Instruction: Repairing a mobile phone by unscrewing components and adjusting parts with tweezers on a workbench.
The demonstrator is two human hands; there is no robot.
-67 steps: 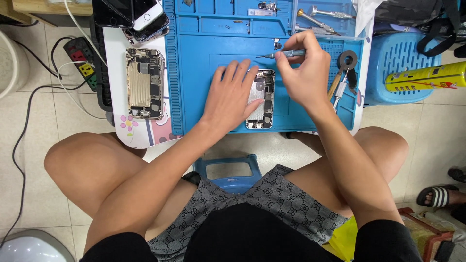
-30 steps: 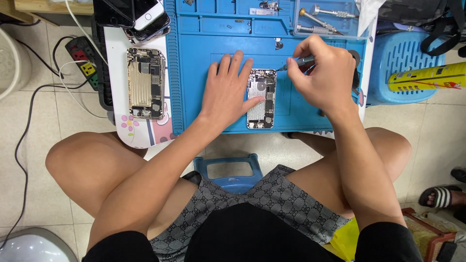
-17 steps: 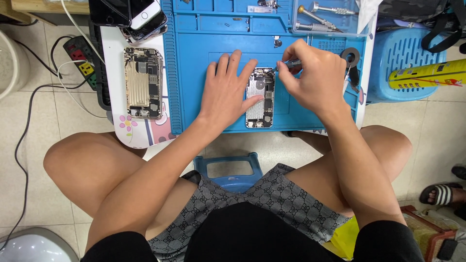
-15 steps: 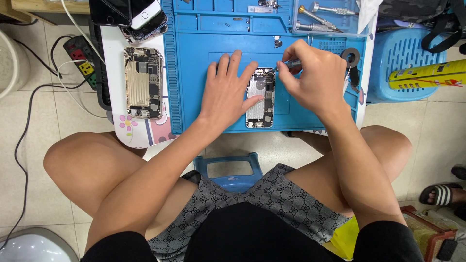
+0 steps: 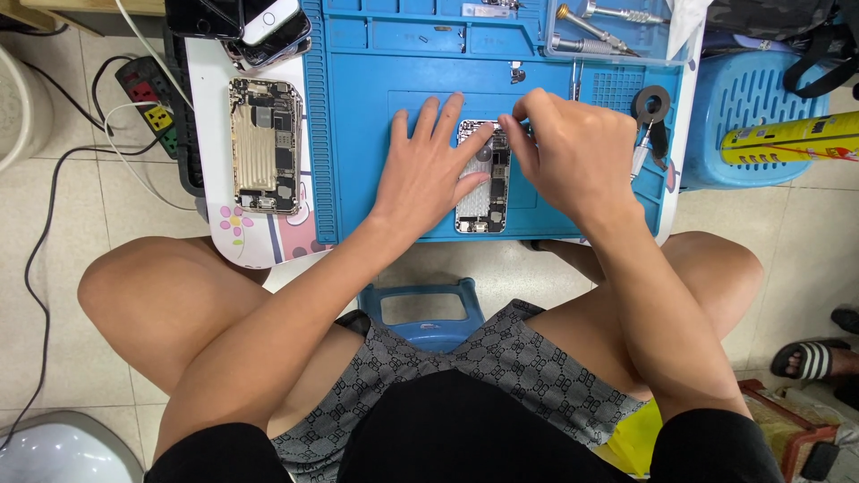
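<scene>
Looking down from the head camera: an opened phone [image 5: 483, 179], back shell up with its innards showing, lies lengthwise on a blue work mat [image 5: 376, 134] at the middle of the surface. Left hand [image 5: 429, 174] rests flat on the mat, fingers spread apart, thumb and forefinger touching the phone's left edge and pinning it; nothing gripped. Right hand [image 5: 568, 148] sits just right of the phone, fingers curled together at the phone's top right corner, pinched on something small; what it is cannot be told, as the hand hides it.

Second opened phone [image 5: 266, 145], gold-coloured frame, lies on the white part of the surface left of the mat, well apart from the hands. Stack of phones [image 5: 259, 22] above it at the top edge. Screwdrivers [image 5: 599, 27] in a tray at the mat's top right. Black ring-shaped tool [image 5: 651, 104] just right of the right hand. Blue plastic stool [image 5: 761, 98] to the right carries a yellow can [image 5: 792, 141]. Power strip [image 5: 148, 103] on the tiled floor, left.
</scene>
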